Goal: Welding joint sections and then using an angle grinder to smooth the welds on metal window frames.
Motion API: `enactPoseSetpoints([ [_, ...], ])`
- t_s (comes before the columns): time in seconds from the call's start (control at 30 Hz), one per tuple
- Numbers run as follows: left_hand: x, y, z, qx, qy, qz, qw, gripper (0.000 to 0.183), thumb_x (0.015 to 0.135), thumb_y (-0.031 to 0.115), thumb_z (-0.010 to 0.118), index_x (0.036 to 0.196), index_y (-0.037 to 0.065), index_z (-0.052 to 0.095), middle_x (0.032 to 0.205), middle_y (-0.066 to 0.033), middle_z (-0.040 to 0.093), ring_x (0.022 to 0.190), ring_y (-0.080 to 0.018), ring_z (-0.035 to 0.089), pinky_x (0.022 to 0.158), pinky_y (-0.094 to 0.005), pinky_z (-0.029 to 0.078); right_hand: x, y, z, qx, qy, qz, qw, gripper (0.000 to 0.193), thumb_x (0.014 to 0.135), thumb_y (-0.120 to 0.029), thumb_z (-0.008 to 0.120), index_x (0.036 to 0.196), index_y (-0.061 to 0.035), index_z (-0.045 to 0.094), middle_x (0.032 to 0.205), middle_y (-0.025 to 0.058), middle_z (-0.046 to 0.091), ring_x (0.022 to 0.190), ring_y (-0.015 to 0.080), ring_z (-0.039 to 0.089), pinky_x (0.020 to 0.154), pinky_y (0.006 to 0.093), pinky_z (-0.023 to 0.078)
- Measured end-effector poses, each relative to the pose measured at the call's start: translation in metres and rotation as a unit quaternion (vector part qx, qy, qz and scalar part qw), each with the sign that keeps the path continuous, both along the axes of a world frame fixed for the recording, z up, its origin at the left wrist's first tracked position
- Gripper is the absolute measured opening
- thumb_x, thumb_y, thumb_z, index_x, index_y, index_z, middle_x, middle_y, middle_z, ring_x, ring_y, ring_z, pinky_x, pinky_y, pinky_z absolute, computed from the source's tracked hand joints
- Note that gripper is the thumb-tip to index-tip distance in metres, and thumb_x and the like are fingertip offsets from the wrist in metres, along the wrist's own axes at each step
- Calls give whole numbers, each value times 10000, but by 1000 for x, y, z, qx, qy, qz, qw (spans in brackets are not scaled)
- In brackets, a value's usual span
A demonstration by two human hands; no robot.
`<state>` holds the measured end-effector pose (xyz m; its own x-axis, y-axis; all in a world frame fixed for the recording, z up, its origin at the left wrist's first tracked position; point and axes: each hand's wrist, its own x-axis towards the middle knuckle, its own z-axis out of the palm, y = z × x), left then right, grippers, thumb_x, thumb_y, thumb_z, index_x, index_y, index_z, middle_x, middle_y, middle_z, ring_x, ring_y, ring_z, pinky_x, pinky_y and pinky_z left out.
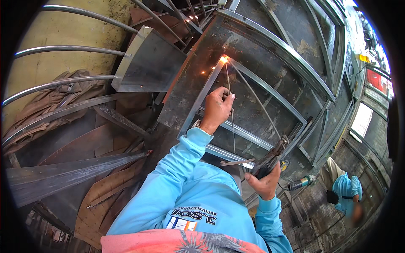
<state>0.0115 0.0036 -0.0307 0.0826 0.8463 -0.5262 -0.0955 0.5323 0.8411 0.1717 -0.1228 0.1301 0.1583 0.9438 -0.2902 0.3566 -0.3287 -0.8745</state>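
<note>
My left hand is closed around a thin metal rod, whose upper end reaches a glowing, sparking corner of a metal frame. In my right hand is a dark welding electrode holder, its fingers wrapped round the handle. From the holder's jaw a long welding electrode slants up to the same glowing corner. The frame is made of grey square tubes with crossbars, and it lies flat on a dark steel plate.
Curved shiny pipes and a bent sheet-metal piece stand at the left, near a brown cloth. A larger steel frame lies beyond the plate. An angle grinder lies at the right; farther off is another person.
</note>
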Motion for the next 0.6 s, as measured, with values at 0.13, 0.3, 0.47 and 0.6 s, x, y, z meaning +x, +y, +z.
enactPoseSetpoints([
  [0.13, 0, -1, -1, 16, 6, 4, 1000, 133, 932, 101, 634, 864, -7, 595, 665, -36, 597, 539, -107, 631, 427, -240, 505, -3, 6, 15, -67, -9, -7, 998, 784, 596, -340, 915, 1136, 36, 488, 786, 17, 629, 642, 65, 548, 530, 202, 435],
  [0.3, -1, 0, 1, 9, 13, 1, 1000, 138, 930, 101, 635, 861, -12, 596, 662, -36, 598, 539, -111, 636, 428, -244, 510, -10, 5, 21, -161, -30, -6, 987, 784, 599, -341, 905, 1163, 15, 494, 893, 19, 606, 705, 74, 557, 588, 217, 467],
  [0.47, -2, -1, 2, 1, 6, 3, 1000, 142, 930, 105, 637, 863, -14, 597, 658, -38, 599, 538, -112, 637, 429, -245, 509, -13, 2, 15, -118, -38, -1, 992, 776, 577, -335, 915, 1133, 2, 493, 832, -10, 582, 629, 36, 521, 507, 183, 420],
  [0.6, -2, 0, 2, 5, 13, 3, 1000, 144, 931, 106, 636, 866, -16, 595, 656, -38, 599, 539, -111, 637, 428, -245, 508, -14, 2, 15, -131, -52, -2, 990, 788, 568, -340, 920, 1134, 3, 492, 810, -13, 573, 620, 41, 525, 506, 187, 431],
])
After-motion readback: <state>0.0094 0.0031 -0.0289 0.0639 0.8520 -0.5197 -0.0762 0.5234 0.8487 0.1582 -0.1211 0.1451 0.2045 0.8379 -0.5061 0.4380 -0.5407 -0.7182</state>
